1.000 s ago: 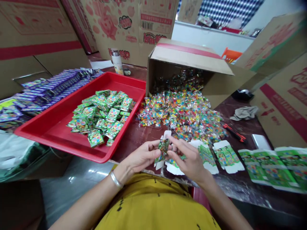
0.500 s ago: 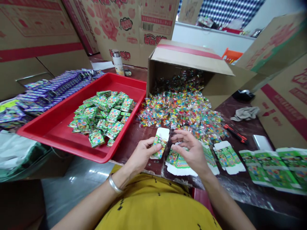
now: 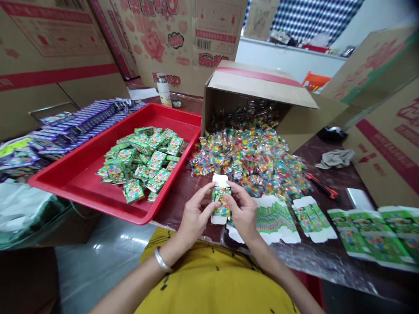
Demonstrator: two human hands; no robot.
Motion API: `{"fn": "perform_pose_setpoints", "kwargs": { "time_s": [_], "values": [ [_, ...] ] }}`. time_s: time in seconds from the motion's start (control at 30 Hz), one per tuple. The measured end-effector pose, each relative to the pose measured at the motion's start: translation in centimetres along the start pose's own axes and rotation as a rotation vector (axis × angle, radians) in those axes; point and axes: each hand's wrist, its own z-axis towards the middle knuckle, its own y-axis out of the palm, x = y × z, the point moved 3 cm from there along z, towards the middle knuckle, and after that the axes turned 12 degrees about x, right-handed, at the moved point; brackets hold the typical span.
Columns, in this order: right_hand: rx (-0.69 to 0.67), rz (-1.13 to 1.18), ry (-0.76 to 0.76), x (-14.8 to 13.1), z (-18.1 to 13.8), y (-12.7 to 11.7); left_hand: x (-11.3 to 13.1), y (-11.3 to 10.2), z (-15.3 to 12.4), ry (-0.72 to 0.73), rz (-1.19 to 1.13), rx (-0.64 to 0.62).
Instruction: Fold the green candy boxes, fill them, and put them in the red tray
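Observation:
Between my two hands is a small green printed candy box (image 3: 221, 204), its white end flaps standing out at top and bottom. My left hand (image 3: 198, 210) grips its left side, thumb on the front. My right hand (image 3: 242, 209) pinches the right side with thumb and fingers. Just right of it, flat unfolded green boxes (image 3: 273, 218) overlap in a fanned row, partly behind my right hand. Beyond my hands lies a heap of clear-wrapped colourful candies (image 3: 245, 157), spilling from a cardboard carton (image 3: 258, 85) on its side.
On the left, a red tray (image 3: 78, 174) holds a pile of filled-out green boxes (image 3: 140, 161). Purple packs (image 3: 88, 117) stand in rows behind it. To the right lie a red-and-black cutter (image 3: 322, 186), a grey cloth (image 3: 335, 158) and more flat green sheets (image 3: 376, 235). A flask (image 3: 163, 90) stands behind.
My right hand has moved left and closed on the box's right side; before, it was apart with fingers spread. The box is now upright, facing me, its lower flap showing.

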Motion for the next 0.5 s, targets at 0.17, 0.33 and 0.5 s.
{"fn": "perform_pose_setpoints", "kwargs": {
  "time_s": [0.17, 0.33, 0.5],
  "values": [
    [-0.060, -0.068, -0.041, -0.1, 0.0, -0.2, 0.5, -0.5, 0.1, -0.057, -0.035, -0.218],
    [-0.088, -0.007, -0.093, -0.7, 0.5, 0.1, 0.5, -0.8, -0.4, -0.004, 0.035, -0.143],
    [-0.159, 0.154, 0.060, -1.3, 1.1, 0.6, 0.3, -0.9, -0.6, -0.032, -0.070, -0.067]
  ]
}}
